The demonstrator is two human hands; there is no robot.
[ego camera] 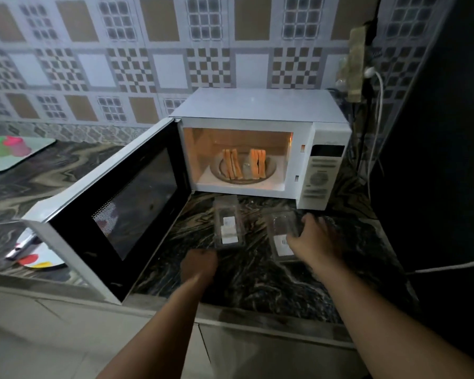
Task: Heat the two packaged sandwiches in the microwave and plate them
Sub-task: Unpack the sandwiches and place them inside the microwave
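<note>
Two sandwiches, the left one (231,167) and the right one (257,164), stand upright on the glass turntable (270,170) inside the lit white microwave (257,105). Its door (115,209) hangs wide open to the left. Two clear empty sandwich packages lie on the counter in front: the left package (227,225) and the right package (281,242). My right hand (312,239) rests on the right package with fingers curled over its far right edge. My left hand (199,265) is blurred, with curled fingers, at the near end of the left package.
A white plate with coloured dots (43,259) and a utensil on it sits left of the door, partly hidden by it. A tray with coloured cups (6,151) is at far left. A white cable (449,266) and a dark appliance (435,160) stand to the right.
</note>
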